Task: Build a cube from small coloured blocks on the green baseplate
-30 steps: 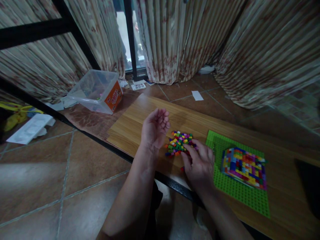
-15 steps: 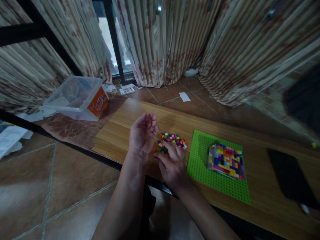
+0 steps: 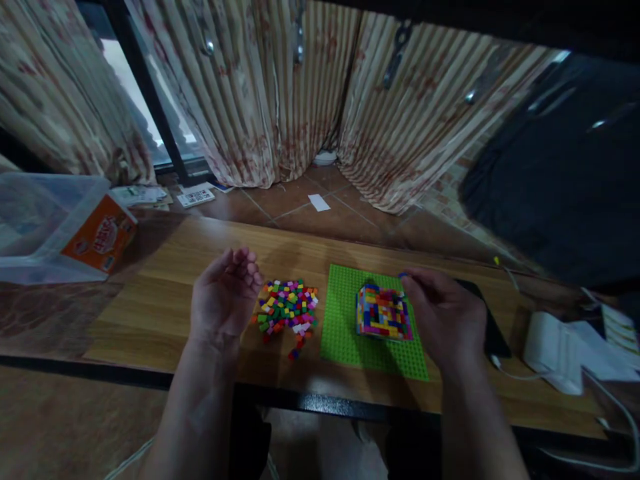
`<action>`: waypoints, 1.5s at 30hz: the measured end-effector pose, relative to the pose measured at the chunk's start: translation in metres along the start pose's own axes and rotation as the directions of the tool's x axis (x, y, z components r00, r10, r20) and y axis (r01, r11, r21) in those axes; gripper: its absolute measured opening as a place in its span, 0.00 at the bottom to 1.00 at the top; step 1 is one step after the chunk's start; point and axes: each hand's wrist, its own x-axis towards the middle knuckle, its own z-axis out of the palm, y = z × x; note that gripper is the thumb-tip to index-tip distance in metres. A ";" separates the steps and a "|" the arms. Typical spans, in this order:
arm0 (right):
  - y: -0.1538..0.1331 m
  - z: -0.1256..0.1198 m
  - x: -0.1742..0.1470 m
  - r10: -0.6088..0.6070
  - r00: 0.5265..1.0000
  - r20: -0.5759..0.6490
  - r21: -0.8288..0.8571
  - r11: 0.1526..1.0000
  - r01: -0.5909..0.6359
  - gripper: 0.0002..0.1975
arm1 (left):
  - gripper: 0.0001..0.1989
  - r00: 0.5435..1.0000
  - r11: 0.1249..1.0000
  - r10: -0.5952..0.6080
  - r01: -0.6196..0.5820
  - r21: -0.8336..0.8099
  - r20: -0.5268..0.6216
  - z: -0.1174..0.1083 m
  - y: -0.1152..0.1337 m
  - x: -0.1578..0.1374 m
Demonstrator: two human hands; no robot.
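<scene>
1. While my left grip (image 3: 223, 293) is slack and cupped, seemingly holding nothing, my right grip (image 3: 449, 313) pinches a small blue brick (image 3: 403, 275) near the brick structure (image 3: 383, 313) on the green baseplate (image 3: 340, 347).
2. I judge the brick light, stiff, easily dropped; 2 fingertips on opposite sides suit it.

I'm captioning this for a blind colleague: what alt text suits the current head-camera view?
A right hand pinches a small blue brick near a multicoloured brick structure on a green baseplate. The left hand, loosely cupped, is beside a pile of loose bricks on a wooden table.
</scene>
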 end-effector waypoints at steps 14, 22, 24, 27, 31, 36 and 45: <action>0.036 -0.020 0.007 0.203 0.949 0.240 -0.150 0.974 -0.170 0.11 | 0.12 0.998 0.993 -0.061 0.063 0.104 -0.024 0.015 -0.021 -0.001; 0.042 -0.015 0.006 0.121 0.953 0.276 -0.131 0.988 -0.087 0.10 | 0.14 0.997 0.991 -0.060 0.064 0.116 -0.040 0.016 -0.022 0.000; 0.043 -0.013 0.006 0.089 0.955 0.282 -0.126 0.991 -0.055 0.10 | 0.14 0.997 0.991 -0.065 0.069 0.118 -0.035 0.016 -0.021 -0.001; 0.048 -0.012 0.005 0.040 0.959 0.281 -0.119 0.993 -0.006 0.09 | 0.14 0.997 0.991 -0.065 0.068 0.115 -0.032 0.017 -0.021 -0.001; 0.056 -0.011 0.004 -0.003 0.960 0.279 -0.087 0.996 0.029 0.09 | 0.15 0.998 0.992 -0.054 0.059 0.111 -0.039 0.017 -0.022 -0.001; 0.060 -0.007 0.004 -0.038 0.960 0.277 -0.061 0.997 0.057 0.08 | 0.14 0.998 0.990 -0.057 0.061 0.128 -0.038 0.017 -0.022 -0.001; 0.060 -0.008 0.003 -0.008 0.968 0.251 0.032 0.999 0.000 0.10 | 0.14 0.997 0.988 -0.057 0.062 0.144 -0.043 0.016 -0.023 0.001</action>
